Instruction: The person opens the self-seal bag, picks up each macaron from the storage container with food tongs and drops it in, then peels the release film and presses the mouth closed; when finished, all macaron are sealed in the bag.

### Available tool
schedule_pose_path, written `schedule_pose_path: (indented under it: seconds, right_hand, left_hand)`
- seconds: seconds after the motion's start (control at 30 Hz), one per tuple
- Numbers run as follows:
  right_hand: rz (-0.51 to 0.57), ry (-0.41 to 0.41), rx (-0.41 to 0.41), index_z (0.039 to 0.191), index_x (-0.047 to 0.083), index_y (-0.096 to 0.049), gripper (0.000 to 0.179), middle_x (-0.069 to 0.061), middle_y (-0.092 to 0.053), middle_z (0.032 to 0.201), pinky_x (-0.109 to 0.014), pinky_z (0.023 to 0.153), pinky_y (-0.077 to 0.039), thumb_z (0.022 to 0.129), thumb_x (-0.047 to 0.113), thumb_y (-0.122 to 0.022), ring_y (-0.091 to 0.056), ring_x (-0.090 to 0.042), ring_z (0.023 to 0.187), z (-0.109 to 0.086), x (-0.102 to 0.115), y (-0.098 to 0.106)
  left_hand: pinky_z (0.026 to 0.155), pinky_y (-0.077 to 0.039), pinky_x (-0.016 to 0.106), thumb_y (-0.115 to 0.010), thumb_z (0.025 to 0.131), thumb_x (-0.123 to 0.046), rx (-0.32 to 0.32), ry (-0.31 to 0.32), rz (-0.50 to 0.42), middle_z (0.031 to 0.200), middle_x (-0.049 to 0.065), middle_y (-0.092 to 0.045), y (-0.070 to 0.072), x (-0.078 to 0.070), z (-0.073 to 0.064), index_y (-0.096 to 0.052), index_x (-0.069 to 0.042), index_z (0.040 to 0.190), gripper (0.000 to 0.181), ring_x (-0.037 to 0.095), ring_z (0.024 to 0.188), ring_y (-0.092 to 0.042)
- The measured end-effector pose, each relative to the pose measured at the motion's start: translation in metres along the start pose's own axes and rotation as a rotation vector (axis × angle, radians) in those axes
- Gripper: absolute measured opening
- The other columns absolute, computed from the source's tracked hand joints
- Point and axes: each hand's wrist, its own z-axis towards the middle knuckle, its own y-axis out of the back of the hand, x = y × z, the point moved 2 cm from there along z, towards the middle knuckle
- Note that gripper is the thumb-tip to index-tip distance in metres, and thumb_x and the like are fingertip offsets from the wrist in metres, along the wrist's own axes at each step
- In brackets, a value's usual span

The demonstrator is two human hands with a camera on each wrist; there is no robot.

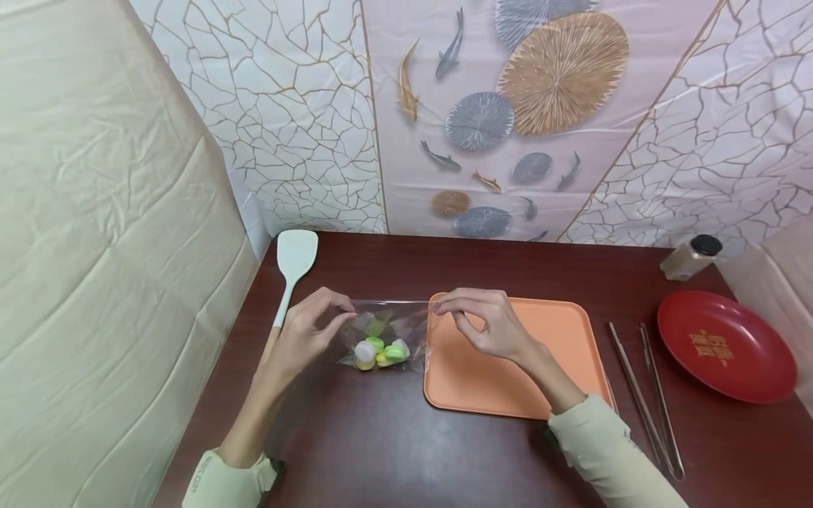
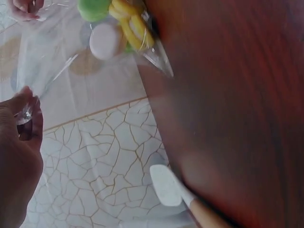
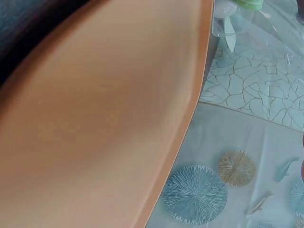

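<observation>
A clear plastic bag [image 1: 411, 330] hangs between my two hands, its top edge stretched straight. Inside, at the bottom, lie several small macarons [image 1: 394, 352] in green, white and yellow. My left hand [image 1: 310, 337] pinches the bag's upper left corner between thumb and fingers. At the upper right corner, over the edge of an orange tray [image 1: 521, 374], my right hand [image 1: 488, 323] pinches the plastic. The left wrist view shows the macarons close up in the bag, with a yellow twisted-looking piece [image 2: 137, 31] among them. In the right wrist view the tray [image 3: 95, 118] fills most of the picture.
A pale spatula [image 1: 296, 254] with a wooden handle lies left, partly behind my left hand. To the right are metal tongs [image 1: 657, 409], a red oval plate [image 1: 756, 360] and a black-capped jar [image 1: 689, 258]. A patterned cloth [image 1: 305, 106] backs the dark table [image 1: 356, 437].
</observation>
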Motion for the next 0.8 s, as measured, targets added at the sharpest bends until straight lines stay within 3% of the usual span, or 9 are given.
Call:
schedule_pose_path:
  seconds: [0.1,0.17,0.23,0.33,0.43,0.53,0.67,0.8]
  right_hand:
    - [0.016,0.027,-0.022,0.1,0.008,-0.079,0.018,-0.009,-0.082,0.107,-0.036,0.091,-0.056,0.1,0.004,-0.062,-0.074,-0.025,0.1,0.008,0.002,-0.002]
    - [0.008,0.015,-0.012,0.109,0.008,-0.079,0.019,-0.009,-0.082,0.115,-0.041,0.097,-0.053,0.108,0.02,-0.063,-0.07,-0.028,0.108,0.018,0.006,-0.005]
    - [-0.04,-0.043,0.041,0.124,0.009,-0.077,0.033,-0.006,-0.081,0.123,-0.045,0.101,-0.051,0.11,0.038,-0.067,-0.067,-0.028,0.116,0.032,0.013,-0.01]
    - [-0.171,-0.123,0.197,0.135,0.01,-0.074,0.053,-0.002,-0.08,0.126,-0.043,0.099,-0.052,0.1,0.049,-0.079,-0.066,-0.024,0.118,0.056,0.025,-0.023]
    - [-0.32,-0.118,0.368,0.124,0.012,-0.08,0.046,0.0,-0.082,0.116,-0.039,0.09,-0.055,0.092,0.043,-0.088,-0.068,-0.021,0.109,0.076,0.035,-0.04]
    - [-0.414,-0.087,0.486,0.11,0.014,-0.084,0.032,0.002,-0.082,0.104,-0.035,0.08,-0.057,0.094,0.042,-0.086,-0.07,-0.019,0.096,0.087,0.041,-0.056]
    - [-0.446,-0.108,0.556,0.09,0.018,-0.08,0.022,0.005,-0.078,0.083,-0.034,0.063,-0.055,0.1,0.037,-0.082,-0.068,-0.016,0.074,0.092,0.044,-0.066]
    - [-0.472,-0.119,0.552,0.078,0.021,-0.072,0.028,0.005,-0.071,0.07,-0.033,0.052,-0.049,0.102,0.032,-0.08,-0.062,-0.015,0.06,0.092,0.046,-0.067]
  left_hand:
    - [0.087,-0.055,0.015,-0.086,0.082,0.018,-0.024,0.057,-0.005,0.096,0.009,-0.077,-0.003,-0.001,-0.002,-0.068,0.0,0.103,0.033,0.025,0.089,-0.076]
    - [0.082,-0.055,0.013,-0.085,0.082,0.019,-0.031,0.099,-0.023,0.095,0.01,-0.077,-0.004,-0.001,-0.003,-0.064,0.002,0.108,0.037,0.026,0.087,-0.076]
    - [0.077,-0.055,0.012,-0.085,0.082,0.018,-0.033,0.131,-0.035,0.094,0.01,-0.077,-0.003,-0.002,-0.004,-0.061,0.003,0.112,0.041,0.026,0.085,-0.077]
    - [0.073,-0.054,0.013,-0.086,0.082,0.018,-0.035,0.147,-0.036,0.091,0.01,-0.078,-0.001,-0.003,-0.004,-0.061,0.003,0.114,0.043,0.026,0.083,-0.078]
    - [0.074,-0.055,0.02,-0.087,0.08,0.018,-0.046,0.132,0.001,0.089,0.009,-0.079,-0.001,-0.002,-0.005,-0.064,0.002,0.112,0.042,0.027,0.084,-0.079]
    - [0.079,-0.054,0.02,-0.086,0.079,0.019,-0.053,0.117,0.012,0.087,0.008,-0.078,-0.001,0.0,-0.005,-0.066,0.001,0.11,0.041,0.027,0.084,-0.078]
    - [0.084,-0.052,0.012,-0.085,0.079,0.021,-0.036,0.103,-0.021,0.085,0.01,-0.078,0.001,0.0,-0.004,-0.068,0.001,0.109,0.04,0.018,0.083,-0.077]
    - [0.082,-0.057,0.018,-0.084,0.079,0.022,-0.018,0.079,-0.026,0.084,0.009,-0.077,0.004,0.0,-0.002,-0.069,0.0,0.107,0.039,0.017,0.08,-0.076]
